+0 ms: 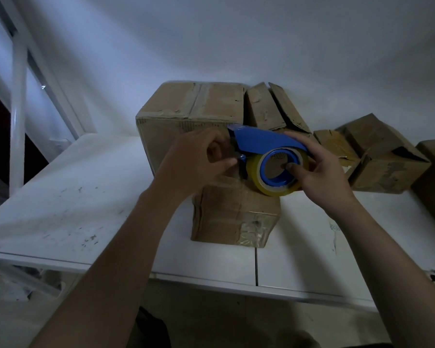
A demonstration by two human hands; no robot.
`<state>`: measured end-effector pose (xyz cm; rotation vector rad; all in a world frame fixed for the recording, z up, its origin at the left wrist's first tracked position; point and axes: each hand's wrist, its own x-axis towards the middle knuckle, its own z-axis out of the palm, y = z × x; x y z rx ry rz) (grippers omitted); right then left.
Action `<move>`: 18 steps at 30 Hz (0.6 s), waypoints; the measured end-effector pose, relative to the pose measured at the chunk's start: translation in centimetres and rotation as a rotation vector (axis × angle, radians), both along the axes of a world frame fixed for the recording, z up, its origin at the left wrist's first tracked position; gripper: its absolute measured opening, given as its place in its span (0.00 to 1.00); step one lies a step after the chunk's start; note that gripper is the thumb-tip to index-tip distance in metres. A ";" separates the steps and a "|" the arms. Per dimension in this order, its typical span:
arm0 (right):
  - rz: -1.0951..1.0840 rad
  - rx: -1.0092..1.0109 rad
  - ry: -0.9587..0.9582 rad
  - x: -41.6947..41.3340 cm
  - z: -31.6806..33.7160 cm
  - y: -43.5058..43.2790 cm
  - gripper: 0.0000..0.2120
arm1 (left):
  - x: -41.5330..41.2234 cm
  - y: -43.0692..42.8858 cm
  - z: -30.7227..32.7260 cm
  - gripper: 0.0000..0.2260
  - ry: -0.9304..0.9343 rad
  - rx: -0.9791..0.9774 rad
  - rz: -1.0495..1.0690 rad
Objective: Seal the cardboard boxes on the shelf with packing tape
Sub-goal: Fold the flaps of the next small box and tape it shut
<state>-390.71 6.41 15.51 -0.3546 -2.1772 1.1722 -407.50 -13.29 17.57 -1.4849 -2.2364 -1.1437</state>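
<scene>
The blue tape dispenser (261, 140) was gripped by the right hand (322, 177) above a small cardboard box (236, 217) on the white shelf (86, 197); its front end was pinched by the left hand (194, 162).

The one wide-angle head view looks forward and down from close above the white shelf (81, 202), its near edge low in frame, the wall (236, 33) far behind.
</scene>
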 end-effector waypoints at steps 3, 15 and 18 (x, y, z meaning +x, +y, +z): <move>0.005 0.003 -0.001 0.0 0.1 0.0 0.31 | -0.3 -0.5 -0.2 0.07 0.018 -0.002 -0.026; 0.000 -0.003 -0.001 -0.2 -0.1 0.0 0.31 | 0.8 -0.2 -0.7 0.11 -0.848 0.090 0.144; 0.005 0.001 0.002 -0.4 -0.2 0.1 0.31 | 1.6 0.0 -0.4 0.13 -1.200 0.056 0.120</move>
